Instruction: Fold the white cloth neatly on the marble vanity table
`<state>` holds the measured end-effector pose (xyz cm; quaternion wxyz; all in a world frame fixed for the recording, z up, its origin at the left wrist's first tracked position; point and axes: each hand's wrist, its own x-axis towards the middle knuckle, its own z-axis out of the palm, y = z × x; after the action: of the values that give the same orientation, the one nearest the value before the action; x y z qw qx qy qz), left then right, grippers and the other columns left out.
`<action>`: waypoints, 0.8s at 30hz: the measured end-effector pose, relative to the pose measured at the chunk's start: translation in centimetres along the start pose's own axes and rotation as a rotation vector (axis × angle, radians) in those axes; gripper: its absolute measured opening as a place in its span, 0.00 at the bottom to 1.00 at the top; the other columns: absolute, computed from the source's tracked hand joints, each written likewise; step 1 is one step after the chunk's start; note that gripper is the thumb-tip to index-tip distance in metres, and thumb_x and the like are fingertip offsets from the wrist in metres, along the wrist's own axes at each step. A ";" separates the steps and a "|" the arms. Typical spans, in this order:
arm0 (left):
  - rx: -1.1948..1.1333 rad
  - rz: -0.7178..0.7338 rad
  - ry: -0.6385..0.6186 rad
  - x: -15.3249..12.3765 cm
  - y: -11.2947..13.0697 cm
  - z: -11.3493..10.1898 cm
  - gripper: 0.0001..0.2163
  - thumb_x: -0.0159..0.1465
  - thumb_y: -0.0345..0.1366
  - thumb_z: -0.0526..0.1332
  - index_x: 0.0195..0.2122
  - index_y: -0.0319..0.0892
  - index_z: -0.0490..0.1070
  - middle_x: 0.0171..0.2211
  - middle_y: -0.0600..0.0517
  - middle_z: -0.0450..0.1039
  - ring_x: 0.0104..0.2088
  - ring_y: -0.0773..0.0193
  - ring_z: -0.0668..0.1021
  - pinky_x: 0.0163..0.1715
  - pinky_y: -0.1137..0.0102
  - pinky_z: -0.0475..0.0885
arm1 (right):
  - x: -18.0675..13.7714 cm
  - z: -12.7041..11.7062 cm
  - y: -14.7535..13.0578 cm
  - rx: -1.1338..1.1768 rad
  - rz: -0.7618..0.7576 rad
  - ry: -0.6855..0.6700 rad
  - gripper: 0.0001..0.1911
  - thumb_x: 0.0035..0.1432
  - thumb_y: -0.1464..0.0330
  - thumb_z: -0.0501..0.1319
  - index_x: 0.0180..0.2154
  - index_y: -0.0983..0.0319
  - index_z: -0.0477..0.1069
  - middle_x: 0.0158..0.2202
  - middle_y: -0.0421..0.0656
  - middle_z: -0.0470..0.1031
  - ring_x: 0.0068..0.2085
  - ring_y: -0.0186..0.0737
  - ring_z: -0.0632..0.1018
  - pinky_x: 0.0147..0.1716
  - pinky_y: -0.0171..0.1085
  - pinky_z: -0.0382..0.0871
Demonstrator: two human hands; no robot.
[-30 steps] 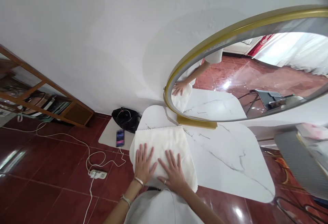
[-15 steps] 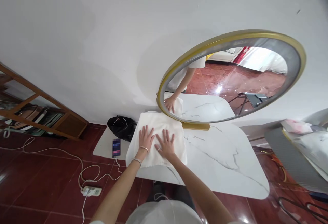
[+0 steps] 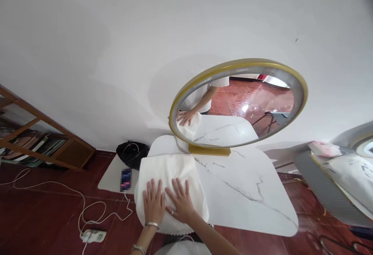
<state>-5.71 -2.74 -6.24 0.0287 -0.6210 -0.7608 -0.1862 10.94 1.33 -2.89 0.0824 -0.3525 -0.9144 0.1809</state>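
A white towel lies spread over the left end of a white marble table. My left hand rests flat on the towel's near part, fingers stretched out. Right beside it my right hand also lies flat on the towel, fingers apart, a ring on one finger. Both hands press on the cloth and hold nothing. The towel's near edge hangs slightly over the table's rim.
A round gold-framed mirror stands at the table's back against the white wall. On the floor to the left are a black bag, a phone with a cable, a power strip and a wooden shelf. Bedding lies at right.
Both hands slid back toward me along the towel after reaching further up it half a second ago. The view has tilted up and the mirror now appears smaller.
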 end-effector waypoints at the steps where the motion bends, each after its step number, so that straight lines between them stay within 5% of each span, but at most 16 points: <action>1: -0.007 0.023 -0.014 0.0 1.1 0.5 0.23 0.68 0.37 0.45 0.65 0.47 0.55 0.67 0.45 0.51 0.68 0.51 0.52 0.63 0.47 0.52 | -0.9 -0.1 1.0 -0.010 0.024 -0.004 0.36 0.64 0.51 0.50 0.68 0.49 0.39 0.70 0.47 0.32 0.69 0.59 0.40 0.60 0.69 0.36; 7: -0.088 0.141 -0.122 1.2 9.9 4.0 0.24 0.66 0.34 0.48 0.63 0.48 0.58 0.66 0.47 0.53 0.67 0.53 0.54 0.63 0.50 0.53 | -7.1 -1.7 8.2 -0.065 0.234 0.020 0.34 0.62 0.52 0.54 0.66 0.44 0.45 0.69 0.43 0.40 0.68 0.57 0.49 0.60 0.67 0.45; 15: -0.303 0.359 -0.490 2.0 21.6 6.6 0.30 0.57 0.34 0.58 0.63 0.51 0.59 0.68 0.49 0.45 0.68 0.49 0.49 0.65 0.49 0.49 | -16.0 -3.7 15.6 0.046 0.639 0.244 0.20 0.64 0.58 0.52 0.56 0.46 0.68 0.65 0.42 0.57 0.65 0.54 0.57 0.60 0.63 0.53; 19: -0.335 0.265 -0.474 3.6 22.2 6.8 0.24 0.56 0.34 0.58 0.56 0.48 0.69 0.64 0.47 0.59 0.64 0.53 0.61 0.63 0.57 0.58 | -17.6 -3.8 16.7 0.160 0.639 0.279 0.18 0.63 0.57 0.51 0.50 0.48 0.74 0.61 0.44 0.63 0.63 0.55 0.61 0.59 0.64 0.54; 24: -0.429 -0.138 -0.289 8.3 18.6 5.6 0.19 0.53 0.37 0.61 0.47 0.45 0.76 0.52 0.45 0.73 0.58 0.47 0.69 0.59 0.52 0.63 | -16.2 -3.4 15.4 0.213 0.525 0.157 0.14 0.54 0.52 0.61 0.43 0.41 0.77 0.58 0.40 0.67 0.60 0.59 0.66 0.56 0.65 0.58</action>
<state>11.22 9.72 -4.55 -0.2253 -0.5795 -0.7408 -0.2543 33.26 1.89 -6.12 0.1399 -0.5796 -0.7585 0.2630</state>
